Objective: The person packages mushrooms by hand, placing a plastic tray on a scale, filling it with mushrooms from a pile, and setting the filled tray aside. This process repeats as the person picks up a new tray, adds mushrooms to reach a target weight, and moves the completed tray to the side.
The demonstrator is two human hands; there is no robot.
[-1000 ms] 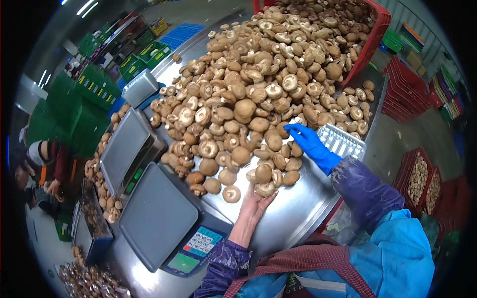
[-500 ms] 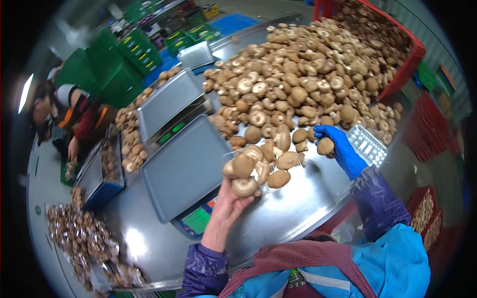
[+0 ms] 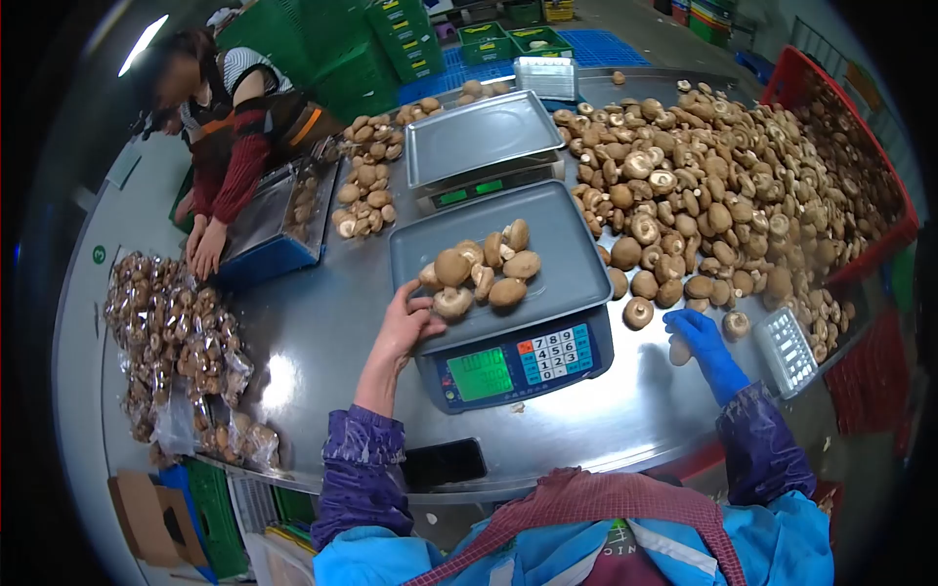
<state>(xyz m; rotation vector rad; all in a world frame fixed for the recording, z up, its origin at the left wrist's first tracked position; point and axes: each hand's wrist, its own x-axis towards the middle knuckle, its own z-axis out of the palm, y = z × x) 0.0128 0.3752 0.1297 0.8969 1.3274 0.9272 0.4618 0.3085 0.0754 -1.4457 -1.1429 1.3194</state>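
My bare left hand [image 3: 405, 322] is at the left edge of a group of brown shiitake mushrooms [image 3: 452, 266] over the grey pan of the digital scale [image 3: 415, 244]. Its fingers and thumb are closed at the edge of what looks like a clear tray under them, barely visible. My right hand [image 3: 705, 354], in a blue glove, pinches one shiitake mushroom [image 3: 679, 352] above the steel table, right of the scale. Loose mushrooms [image 3: 638, 313] lie close to it. The scale's green display [image 3: 479, 374] is lit, its digits hard to read.
A big mushroom pile [image 3: 703, 186] spills from a red crate [image 3: 894, 234]. An empty clear tray [image 3: 789, 352] lies at right. A second scale [image 3: 484, 137] stands behind. Bagged mushrooms [image 3: 176, 342] lie at left, near a co-worker's hands [image 3: 205, 244]. A phone [image 3: 445, 463] rests at the front edge.
My left hand has brought the group of mushrooms from beside the scale to over its pan. My right hand, still with a mushroom, has moved nearer the table's front. The view has turned left.
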